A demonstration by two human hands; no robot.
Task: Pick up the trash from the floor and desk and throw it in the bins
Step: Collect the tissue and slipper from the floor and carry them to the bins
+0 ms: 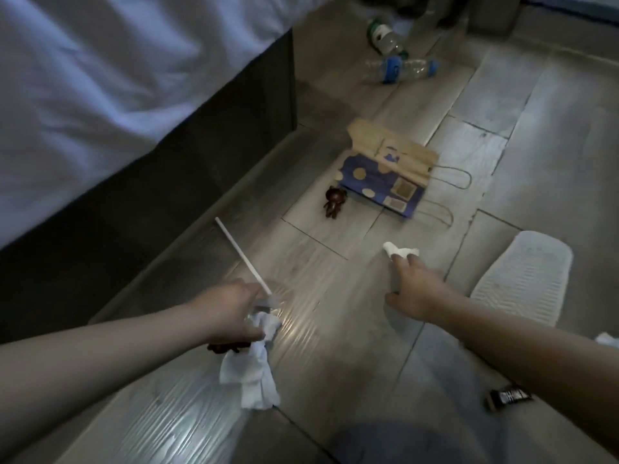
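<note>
Grip, right: the right grip [415, 289] reaches forward and down, its fingertips pinching a small tissue [400, 252], white and crumpled; whether that tissue touches the floor cannot be told.
Grip, left: the left grip [231, 313] is curled round a handful of trash.
Held on the left: tissues [249, 370] hang in a white bunch below the hand; a straw [241, 256] sticks out of the fist, slanting away towards the bed; a bit of clear plastic [268, 301] sits at the straw's lower end; a dark scrap [224, 348] shows under the palm, too blurred to name.
Floor: grey wood-look planks [351, 346] lie under both hands.
Beside the right hand: a white slipper [522, 279] lies just to its right, sole up.
Lower right: a dark wrapper [509, 398] lies on the floor under the right forearm, and a white scrap [606, 339] shows at the frame's edge.
Ahead of the hands: a small brown toy [332, 204] lies just beside a paper bag [385, 175], which lies flat, blue with pale dots, its string handles spread to the right.
Farther off: a plastic bottle with a blue label [400, 70] lies on its side; a second bottle [385, 36] lies just behind it.
Left side: a bed [100, 78] with a white sheet stands on a dark base.
</note>
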